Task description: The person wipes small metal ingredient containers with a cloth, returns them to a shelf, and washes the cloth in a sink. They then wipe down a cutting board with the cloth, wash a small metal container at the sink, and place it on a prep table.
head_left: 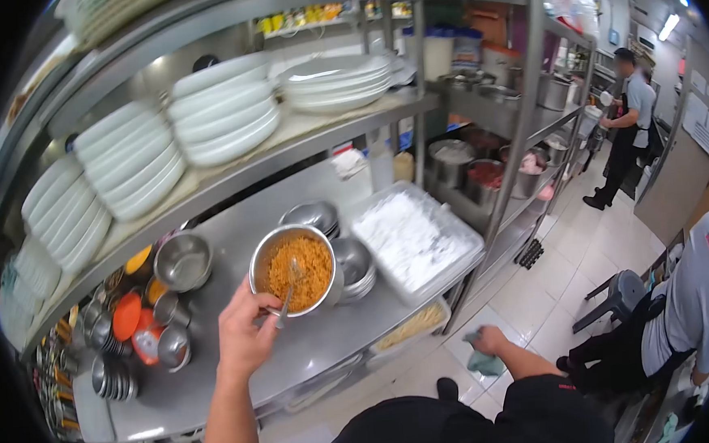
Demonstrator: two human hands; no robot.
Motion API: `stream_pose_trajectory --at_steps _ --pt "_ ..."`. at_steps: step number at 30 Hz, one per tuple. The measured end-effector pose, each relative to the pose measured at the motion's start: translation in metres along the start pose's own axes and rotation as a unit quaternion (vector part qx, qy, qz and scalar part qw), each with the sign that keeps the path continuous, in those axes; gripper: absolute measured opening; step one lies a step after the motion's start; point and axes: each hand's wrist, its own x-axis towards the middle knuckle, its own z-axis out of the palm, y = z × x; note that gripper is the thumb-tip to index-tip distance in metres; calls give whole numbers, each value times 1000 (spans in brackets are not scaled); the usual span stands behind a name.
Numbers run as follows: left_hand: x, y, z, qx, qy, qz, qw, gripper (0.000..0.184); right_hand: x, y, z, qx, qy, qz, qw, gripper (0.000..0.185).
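Observation:
My left hand (246, 325) grips a round steel bowl (334, 292) by its near left rim, holding it above the steel counter. Orange-brown grainy food, which looks like fried rice (308, 265), fills the bowl. A metal spoon (289, 294) stands in it, its handle leaning toward my thumb. Down at my right side, over the floor, my right hand (489, 341) is closed around a green cloth (483, 363). Just beyond the held bowl are stacks of small steel bowls (353, 262) on the counter.
A clear tub of white powder (416, 234) stands at the counter's right end. White plates (334, 81) are stacked on the shelf above. Orange lids and steel cups (126, 317) crowd the left. One person (691, 290) stands close on my right; another (630, 115) is farther back. A stool (619, 303) stands on the floor.

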Motion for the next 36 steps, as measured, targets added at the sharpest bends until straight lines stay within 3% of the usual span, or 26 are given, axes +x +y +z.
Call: stream_pose_trajectory --at_steps 3,5,7,8,11,17,18,22,24,27,33,36 --pt "77 45 62 -40 -5 13 999 21 -7 111 -1 60 -23 143 988 60" --pt "137 67 109 -107 1 35 994 17 -7 193 22 31 -37 158 986 66" --pt "197 99 155 -139 0 18 990 9 -36 229 8 86 -41 251 963 59" --pt "226 116 175 -72 -8 22 997 10 -43 255 15 77 -53 280 955 56" --pt "309 150 246 -115 -20 32 993 17 -77 304 21 112 -101 327 933 52" --pt "435 171 366 -139 -69 -9 988 24 -132 326 33 212 -4 390 896 52" --pt "453 163 386 -200 -88 18 976 29 -140 324 28 223 -7 402 888 53" --pt "496 156 430 -87 -128 95 983 40 -152 312 26 254 -23 438 862 58" --pt "496 163 444 -86 -165 65 980 41 -153 315 38 263 -39 458 848 62" --pt "503 172 459 -62 -211 64 973 42 -156 323 69 301 19 490 818 57" --pt "514 171 458 -14 -287 127 949 43 -151 335 83 221 -41 488 843 77" --pt "510 176 456 23 -344 121 931 39 -138 309 56 178 -32 444 877 46"
